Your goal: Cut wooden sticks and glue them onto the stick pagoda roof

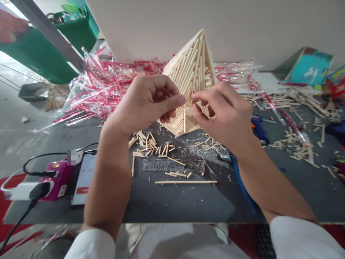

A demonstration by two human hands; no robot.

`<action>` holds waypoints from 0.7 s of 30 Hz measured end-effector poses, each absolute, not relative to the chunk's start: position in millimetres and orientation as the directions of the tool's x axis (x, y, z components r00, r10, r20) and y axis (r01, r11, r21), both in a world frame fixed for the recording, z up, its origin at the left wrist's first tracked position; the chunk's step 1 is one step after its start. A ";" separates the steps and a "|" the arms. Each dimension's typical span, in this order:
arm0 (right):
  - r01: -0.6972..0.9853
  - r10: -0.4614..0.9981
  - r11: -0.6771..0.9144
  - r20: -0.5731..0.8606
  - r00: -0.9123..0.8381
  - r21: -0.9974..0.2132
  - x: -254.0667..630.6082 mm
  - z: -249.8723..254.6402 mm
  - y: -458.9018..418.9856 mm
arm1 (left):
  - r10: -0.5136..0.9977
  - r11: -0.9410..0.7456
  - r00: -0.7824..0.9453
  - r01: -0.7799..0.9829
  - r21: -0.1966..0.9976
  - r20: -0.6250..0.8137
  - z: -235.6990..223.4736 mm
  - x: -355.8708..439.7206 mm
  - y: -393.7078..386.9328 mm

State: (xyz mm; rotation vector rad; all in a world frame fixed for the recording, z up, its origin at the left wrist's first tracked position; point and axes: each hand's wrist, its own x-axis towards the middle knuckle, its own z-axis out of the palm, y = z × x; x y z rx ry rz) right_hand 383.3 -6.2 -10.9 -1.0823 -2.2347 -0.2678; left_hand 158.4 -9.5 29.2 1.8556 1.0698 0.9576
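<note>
A peaked model built of thin wooden sticks point(188, 68) stands on the dark table in front of me. Before its lower front, my left hand point(153, 100) is closed in a pinch, thumb against the curled fingers. My right hand point(223, 111) faces it a short gap away, thumb and forefinger drawn close together. Whatever either pinch holds is too small to make out. Below the hands lie cut stick pieces point(147, 142), a clear plastic ruler point(172, 165) and one long stick point(185, 182).
Red-and-clear plastic wrappers point(97, 90) are heaped at the back left. A purple power adapter point(55, 178) with cables and a phone point(83, 180) sit at the left. Near my right forearm are a blue-handled tool point(242, 187) and a blue glue gun point(258, 129). More sticks point(296, 140) lie rightward.
</note>
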 end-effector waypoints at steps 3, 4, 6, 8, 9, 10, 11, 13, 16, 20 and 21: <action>0.762 0.581 0.646 0.675 -0.456 -0.042 384.0 -11.8 -6.5 | 0.908 -0.340 0.362 0.343 0.876 0.211 27.2 158.8 -8.8; 0.756 0.551 0.654 0.697 -0.459 -0.019 384.5 -11.9 -6.4 | 0.909 -0.344 0.358 0.357 0.868 0.213 26.4 158.9 -8.4; 0.741 0.495 0.671 0.730 -0.472 0.024 385.7 -11.4 -6.2 | 0.909 -0.361 0.350 0.396 0.844 0.225 25.2 159.3 -7.7; 0.732 0.484 0.680 0.727 -0.488 0.039 386.9 -10.0 -6.1 | 0.909 -0.372 0.350 0.435 0.820 0.227 25.0 159.9 -7.7; 0.730 0.488 0.683 0.720 -0.494 0.038 387.4 -9.3 -6.1 | 0.910 -0.370 0.351 0.453 0.811 0.219 25.5 160.3 -8.0; 0.727 0.489 0.686 0.719 -0.494 0.033 387.6 -8.9 -6.2 | 0.914 -0.360 0.350 0.471 0.805 0.204 26.2 160.7 -8.6; 0.727 0.492 0.686 0.720 -0.489 0.025 387.7 -8.8 -6.2 | 0.919 -0.347 0.347 0.487 0.801 0.187 27.1 161.1 -9.4; 0.727 0.503 0.686 0.718 -0.481 0.006 387.3 -9.8 -6.3 | 0.925 -0.327 0.345 0.508 0.797 0.159 28.7 161.6 -10.9; 0.733 0.529 0.679 0.712 -0.462 -0.030 386.0 -12.6 -5.9 | 0.922 -0.326 0.357 0.518 0.791 0.147 29.1 161.7 -12.0; 0.746 0.591 0.661 0.669 -0.450 -0.082 384.4 -13.2 -5.2 | 0.923 -0.320 0.361 0.533 0.783 0.131 27.3 160.6 -10.9; 0.747 0.600 0.659 0.662 -0.449 -0.089 384.1 -12.8 -5.2 | 0.923 -0.319 0.361 0.537 0.781 0.129 27.0 160.4 -10.6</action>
